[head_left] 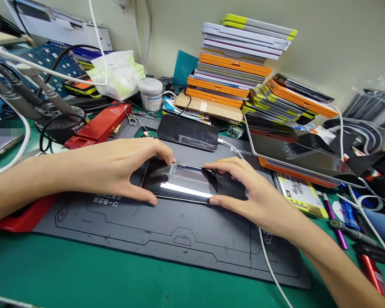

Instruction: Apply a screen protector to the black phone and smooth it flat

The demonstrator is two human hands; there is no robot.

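A smartphone (182, 184) lies on its side on the grey work mat (141, 239), its glossy black face up and reflecting a bright strip of light. My left hand (131, 167) grips its left end, fingertips at the far long edge and thumb at the near one. At the right end, my right hand (240, 184) pinches the same two edges between thumb and fingers. Just behind it rests a second black phone (188, 131) with a white cable (227, 142) plugged into its right end.
Stacked orange, white and yellow boxes (231, 72) stand at the back. A tablet (295, 145) leans on boxes at right, with tools such as a purple screwdriver (335, 220) nearby. Red blocks (99, 126), a white tub (150, 95) and a grey stand (57, 119) occupy the left.
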